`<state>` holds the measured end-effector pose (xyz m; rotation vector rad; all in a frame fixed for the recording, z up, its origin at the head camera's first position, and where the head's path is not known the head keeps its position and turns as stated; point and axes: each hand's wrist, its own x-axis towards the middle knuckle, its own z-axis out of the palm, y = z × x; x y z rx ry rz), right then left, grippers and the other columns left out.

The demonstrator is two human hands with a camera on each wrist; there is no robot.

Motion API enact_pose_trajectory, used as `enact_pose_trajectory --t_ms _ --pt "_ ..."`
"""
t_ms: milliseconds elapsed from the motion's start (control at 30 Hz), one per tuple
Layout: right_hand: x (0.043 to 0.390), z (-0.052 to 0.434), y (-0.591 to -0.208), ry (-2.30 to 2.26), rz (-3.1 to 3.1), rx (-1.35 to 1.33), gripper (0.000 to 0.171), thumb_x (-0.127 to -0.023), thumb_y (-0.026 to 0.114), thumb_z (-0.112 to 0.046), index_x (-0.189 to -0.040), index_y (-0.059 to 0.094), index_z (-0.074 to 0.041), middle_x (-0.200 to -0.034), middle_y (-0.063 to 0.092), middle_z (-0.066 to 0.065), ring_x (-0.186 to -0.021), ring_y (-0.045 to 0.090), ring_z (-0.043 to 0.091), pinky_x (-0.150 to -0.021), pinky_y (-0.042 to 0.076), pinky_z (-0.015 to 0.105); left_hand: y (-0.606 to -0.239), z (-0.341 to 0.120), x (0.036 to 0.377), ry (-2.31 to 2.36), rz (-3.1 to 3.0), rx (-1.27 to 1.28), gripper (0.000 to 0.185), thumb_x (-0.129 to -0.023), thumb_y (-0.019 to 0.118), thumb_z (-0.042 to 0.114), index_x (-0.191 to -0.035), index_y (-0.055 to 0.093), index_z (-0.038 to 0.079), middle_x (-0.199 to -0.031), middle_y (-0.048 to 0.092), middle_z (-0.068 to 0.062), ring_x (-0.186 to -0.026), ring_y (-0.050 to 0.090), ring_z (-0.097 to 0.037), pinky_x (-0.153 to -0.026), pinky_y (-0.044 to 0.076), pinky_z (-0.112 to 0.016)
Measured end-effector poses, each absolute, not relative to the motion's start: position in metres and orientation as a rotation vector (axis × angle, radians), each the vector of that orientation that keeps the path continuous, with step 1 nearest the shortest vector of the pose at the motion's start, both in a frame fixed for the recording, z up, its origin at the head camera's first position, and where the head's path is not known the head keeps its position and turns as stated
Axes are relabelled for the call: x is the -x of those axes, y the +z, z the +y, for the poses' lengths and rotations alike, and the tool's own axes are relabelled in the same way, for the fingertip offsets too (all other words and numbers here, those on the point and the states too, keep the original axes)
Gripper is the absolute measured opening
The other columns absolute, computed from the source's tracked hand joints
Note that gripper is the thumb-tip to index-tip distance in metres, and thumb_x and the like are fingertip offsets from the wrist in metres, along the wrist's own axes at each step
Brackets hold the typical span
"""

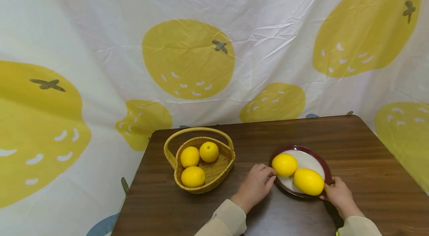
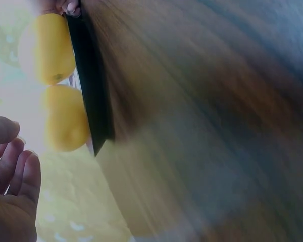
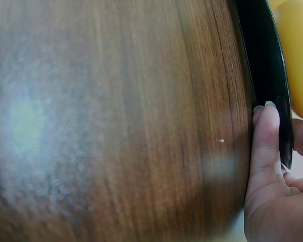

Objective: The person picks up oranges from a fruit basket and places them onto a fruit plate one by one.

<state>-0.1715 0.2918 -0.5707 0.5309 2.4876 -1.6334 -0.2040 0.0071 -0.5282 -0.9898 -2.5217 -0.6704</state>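
A round plate [image 1: 321,162] with a dark red rim and a white inside carries two yellow lemons, one on the left [image 1: 284,165] and one at the front right [image 1: 308,182]. My right hand [image 1: 339,195] grips the plate's right edge. In the right wrist view its fingers [image 3: 265,132] lie under the dark outer side, with the thumb over the rim. My left hand [image 1: 256,185] is beside the plate's left edge. The left wrist view shows that hand's fingers [image 2: 28,174] loosely bent, apart from the plate and holding nothing.
A yellow woven basket [image 1: 219,180] with an arched handle stands on the left of the dark wooden table [image 1: 254,139]. Three yellow fruits [image 1: 193,177] lie in it. Behind the table hangs a white cloth [image 1: 261,42] printed with yellow fruit.
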Motion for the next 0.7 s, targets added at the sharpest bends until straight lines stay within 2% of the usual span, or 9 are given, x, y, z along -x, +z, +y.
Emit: enact_pose_trajectory --t_ms 333,700 --pt "0.173 0.295 -0.573 -1.611 2.492 -0.519 0.045 -0.101 0.050 -0.013 -0.128 0.034 0.019 -0.088 0.054 0.015 -0.063 0.064 0.009 -0.062 0.057 0.022 -0.519 -0.007 0.209 -0.645 -2.557 0.957 0.009 -0.095 0.071 0.020 -0.103 0.074 0.016 -0.097 0.068 0.004 -0.089 0.061 -0.010 -0.082 0.050 -0.015" --pt "0.171 0.294 -0.572 -1.616 2.493 -0.507 0.047 -0.101 0.051 -0.014 -0.129 0.033 0.019 -0.089 0.055 0.016 -0.064 0.065 0.009 -0.062 0.057 0.022 -0.513 -0.033 0.217 -0.524 -2.557 0.923 0.012 -0.095 0.071 0.021 -0.106 0.072 0.016 -0.099 0.067 0.003 -0.092 0.061 -0.013 -0.084 0.052 -0.020"
